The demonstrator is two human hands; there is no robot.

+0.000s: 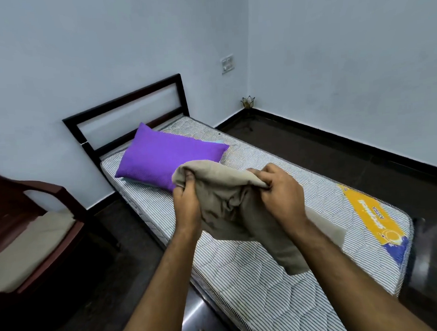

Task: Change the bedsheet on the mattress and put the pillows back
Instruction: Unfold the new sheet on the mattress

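A bare striped mattress (254, 271) lies on a dark bed frame, with a yellow and blue label near its foot. A purple pillow (167, 158) rests at the head end, on top of a pale blue one that barely shows. I hold a bunched beige bedsheet (229, 202) above the middle of the mattress. My left hand (186, 201) grips its upper left edge. My right hand (281, 190) pinches the upper right edge. The rest of the sheet hangs down and its lower end touches the mattress.
A dark wooden chair (27, 223) with a beige cushion stands at the left of the bed. The headboard (124, 107) is against the back wall. Dark floor runs along the right side, with a small metal ornament (248, 102) in the corner.
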